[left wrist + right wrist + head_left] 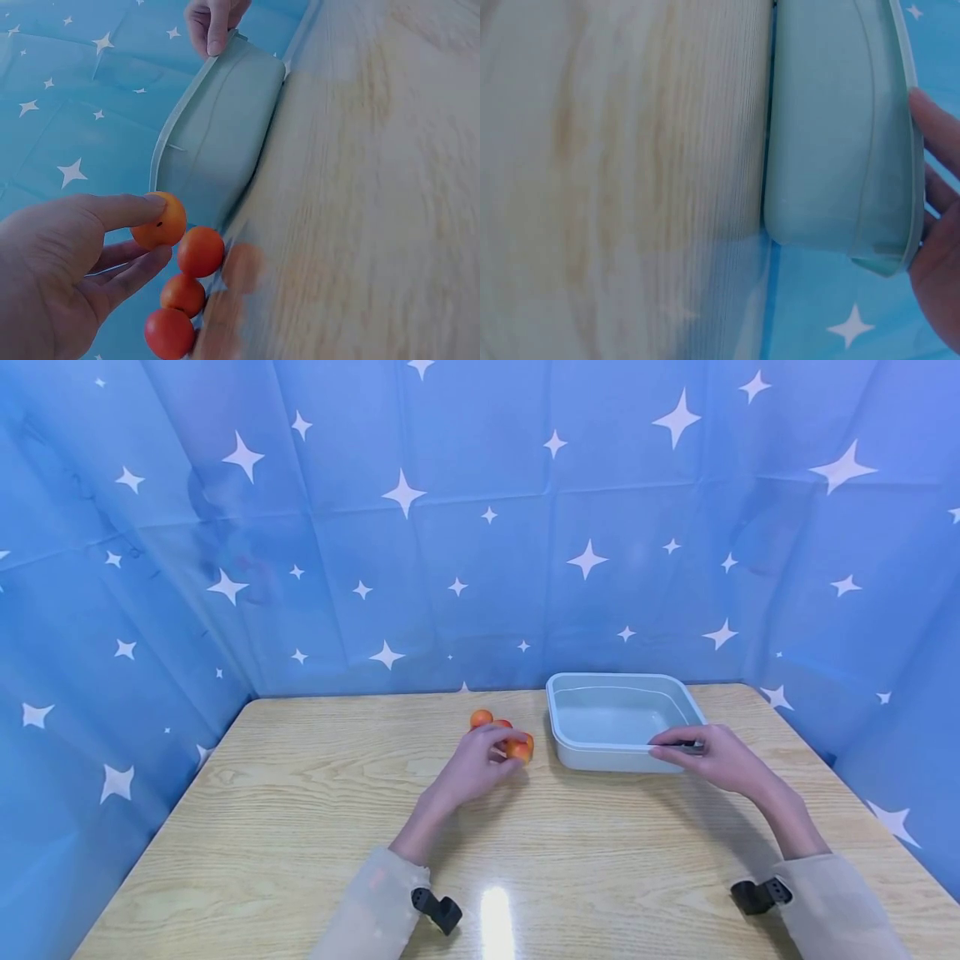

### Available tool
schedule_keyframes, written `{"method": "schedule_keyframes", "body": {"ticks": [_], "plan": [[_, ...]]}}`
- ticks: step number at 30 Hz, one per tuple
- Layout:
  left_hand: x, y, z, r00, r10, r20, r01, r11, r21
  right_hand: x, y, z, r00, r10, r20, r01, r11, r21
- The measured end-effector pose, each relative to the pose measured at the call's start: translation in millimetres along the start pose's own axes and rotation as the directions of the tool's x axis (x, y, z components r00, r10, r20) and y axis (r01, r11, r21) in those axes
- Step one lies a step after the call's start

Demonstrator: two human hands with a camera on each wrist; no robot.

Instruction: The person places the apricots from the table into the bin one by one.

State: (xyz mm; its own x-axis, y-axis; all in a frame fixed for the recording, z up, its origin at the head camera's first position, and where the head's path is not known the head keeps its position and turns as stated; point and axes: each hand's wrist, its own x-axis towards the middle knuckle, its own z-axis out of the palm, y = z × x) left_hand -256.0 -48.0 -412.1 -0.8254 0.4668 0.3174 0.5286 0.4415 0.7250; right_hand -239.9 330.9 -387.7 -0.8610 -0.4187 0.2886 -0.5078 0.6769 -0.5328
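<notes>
Between thumb and fingers, my left hand (475,763) pinches a small round orange fruit (169,223) with a dark spot on it. Beside and below that fruit in the left wrist view are three more round fruits: an orange-red one (201,252), another orange-red one (183,295) and a redder one (169,334). They sit close together on the table, left of a pale blue-green plastic basin (622,758). My right hand (708,755) grips the basin's rim at its near right corner, thumb on the near side. The basin stands upright on the table.
The wooden table (300,810) stretches in front of and to the left of the basin. A blue curtain with white stars (480,568) hangs behind the table and at both sides. A black wrist camera (437,911) is strapped to the left sleeve, another (761,896) to the right.
</notes>
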Motion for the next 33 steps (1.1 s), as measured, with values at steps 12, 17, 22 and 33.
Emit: {"method": "schedule_keyframes", "body": {"ticks": [12,17,22,33], "plan": [[8.8,13.6,2.7,0.997,-0.019,-0.075,0.012,0.996,-0.094,-1.4,2.5,0.7,1.000,-0.002,-0.005,0.002,1.000,-0.004],[14.0,18.4,7.5,0.992,-0.011,-0.125,-0.002,0.994,-0.109,-1.7,4.2,1.5,1.000,-0.003,-0.010,0.003,1.000,-0.011],[20.4,22.7,12.6,0.984,0.047,-0.174,-0.072,0.987,-0.141,-1.3,3.6,1.4,1.000,-0.001,-0.005,0.001,1.000,-0.009],[31.6,32.7,22.0,0.978,0.029,-0.207,-0.073,0.975,-0.208,0.2,4.3,1.7,1.000,0.016,-0.003,-0.016,1.000,-0.012]]}}
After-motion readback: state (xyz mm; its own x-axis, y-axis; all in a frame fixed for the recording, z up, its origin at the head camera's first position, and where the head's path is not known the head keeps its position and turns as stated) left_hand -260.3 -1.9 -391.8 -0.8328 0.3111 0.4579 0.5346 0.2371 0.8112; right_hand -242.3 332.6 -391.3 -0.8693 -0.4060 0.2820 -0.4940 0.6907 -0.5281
